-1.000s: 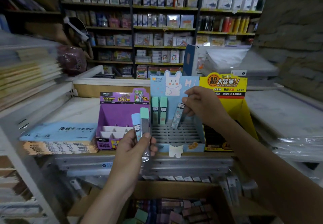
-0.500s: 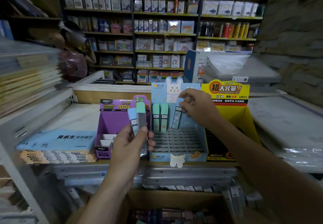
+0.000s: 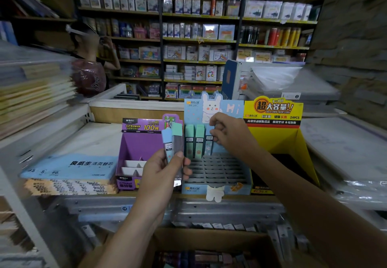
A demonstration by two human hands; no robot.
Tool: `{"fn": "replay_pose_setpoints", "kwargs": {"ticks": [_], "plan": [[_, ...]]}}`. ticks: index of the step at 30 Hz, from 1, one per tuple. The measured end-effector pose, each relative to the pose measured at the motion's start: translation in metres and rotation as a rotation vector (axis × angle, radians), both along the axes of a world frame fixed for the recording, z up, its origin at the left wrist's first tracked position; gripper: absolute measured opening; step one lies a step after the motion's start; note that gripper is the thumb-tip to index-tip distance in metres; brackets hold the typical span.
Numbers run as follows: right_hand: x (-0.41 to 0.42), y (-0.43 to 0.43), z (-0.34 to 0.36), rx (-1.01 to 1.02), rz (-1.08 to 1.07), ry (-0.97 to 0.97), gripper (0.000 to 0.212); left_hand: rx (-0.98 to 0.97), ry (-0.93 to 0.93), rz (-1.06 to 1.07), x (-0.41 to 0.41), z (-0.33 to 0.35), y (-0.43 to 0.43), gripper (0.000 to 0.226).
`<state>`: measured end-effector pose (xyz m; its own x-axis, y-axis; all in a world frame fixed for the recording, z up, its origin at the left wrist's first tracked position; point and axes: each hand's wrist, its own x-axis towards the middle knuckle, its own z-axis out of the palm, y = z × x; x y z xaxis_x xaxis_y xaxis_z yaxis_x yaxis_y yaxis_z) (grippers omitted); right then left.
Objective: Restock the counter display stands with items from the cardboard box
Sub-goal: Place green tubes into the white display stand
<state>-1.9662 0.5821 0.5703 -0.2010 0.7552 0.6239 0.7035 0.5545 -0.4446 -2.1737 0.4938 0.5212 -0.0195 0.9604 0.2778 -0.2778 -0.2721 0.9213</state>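
3 display stands sit side by side along the front edge of the counter (image 3: 98, 140): the purple stand (image 3: 136, 148) at the left, the blue stand (image 3: 217, 175) in the middle and the yellow stand (image 3: 280, 142) at the right. The left hand (image 3: 163, 173) is raised in front of the seam between the purple stand and the blue stand. Its fingers and thumb are closed round the lower ends of 2 spare cases (image 3: 177, 140), 1 blue-capped and 1 green-capped, both upright with the long axis vertical. In the blue stand, 2 green cases (image 3: 190, 142) stand side by side in the back row, at the left corner of the slot grid. Just right of them the blue case (image 3: 208, 144) stands upright in the same row. The right hand (image 3: 228, 135) is at its top, fingers curled and apparently pinching the upper end. Whether the blue case is fully seated cannot be told. The rest of the grid, toward the right and front edges of the stand, shows open slots. Governing relation: the nearest open back-row slot lies just right of the blue case, beneath the right hand, and the spare cases share the vertical axis of the slots. The right hand is nearer to that slot. Judgement: pass 1 spare case to the right hand and lower it straight down. The cardboard box (image 3: 209, 240) lies below the counter's front edge, between the forearms.
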Motion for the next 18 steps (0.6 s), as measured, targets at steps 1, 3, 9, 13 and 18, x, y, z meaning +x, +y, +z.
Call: {"fn": "replay_pose_setpoints", "kwargs": {"ticks": [1,3,9,13,18], "plan": [[-0.001,-0.001,-0.001,0.008,0.006,-0.005,0.007,0.000,0.003,-0.005,0.000,-0.001,0.000,0.014],[-0.003,-0.003,-0.001,0.020,0.008,-0.006,0.006,-0.003,0.003,-0.011,0.000,-0.001,0.000,0.014],[-0.001,-0.011,0.005,-0.025,-0.031,-0.005,0.017,-0.040,-0.048,-0.059,0.001,-0.001,-0.001,0.018],[-0.002,-0.024,0.010,-0.086,-0.055,0.128,0.005,-0.049,-0.089,-0.097,0.008,-0.005,-0.005,0.018],[-0.011,-0.048,0.017,-0.369,0.113,0.356,0.017,-0.047,-0.029,-0.133,0.018,-0.012,-0.010,0.016]]}}
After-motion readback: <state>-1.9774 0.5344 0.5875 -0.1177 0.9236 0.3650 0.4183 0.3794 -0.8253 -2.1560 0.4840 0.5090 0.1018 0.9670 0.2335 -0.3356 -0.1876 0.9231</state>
